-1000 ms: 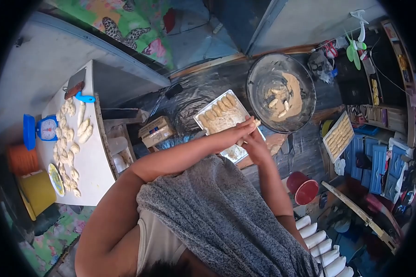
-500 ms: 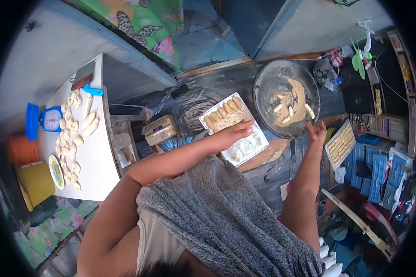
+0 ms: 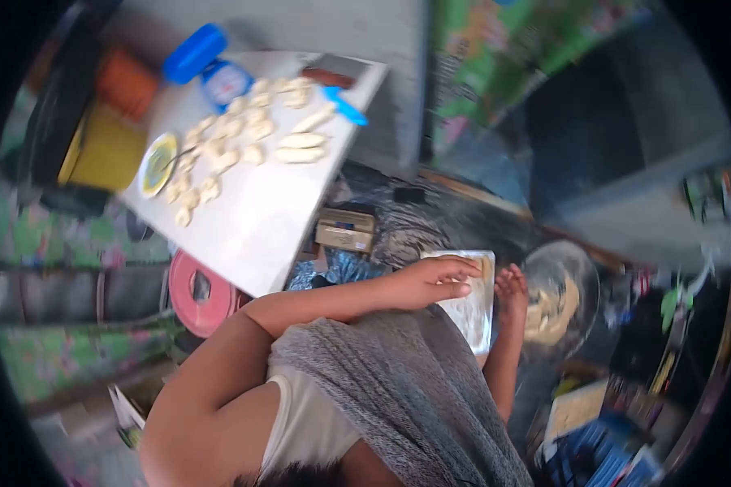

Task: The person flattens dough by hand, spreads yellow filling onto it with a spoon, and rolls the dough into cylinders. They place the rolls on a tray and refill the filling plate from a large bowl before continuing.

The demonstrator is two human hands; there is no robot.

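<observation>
My left hand (image 3: 437, 280) is over the near left side of a white tray (image 3: 473, 325), its fingers stretched out and nothing in them. Part of the tray, with a few tan dough rolls seen before, is hidden beneath it. My right hand (image 3: 511, 294) is raised between the tray and a large dark basin (image 3: 586, 272), fingers apart and slightly bent, with nothing visible in it. Tan powder (image 3: 573, 304) and pale dough pieces (image 3: 540, 325) lie in the basin, blurred.
On the left, a white table (image 3: 260, 211) bears several dough pieces (image 3: 219, 154), a blue scale (image 3: 226, 84), a blue-handled tool (image 3: 345, 105) and a bowl (image 3: 159, 165). A cardboard box (image 3: 345, 230) and a pink bucket (image 3: 199, 294) stand low beside it. Another tray (image 3: 577, 408) is at right.
The view has swung left, so the table appears larger and more central. My right hand has drawn away from the basin's near rim toward the tray. My left hand stays over the tray.
</observation>
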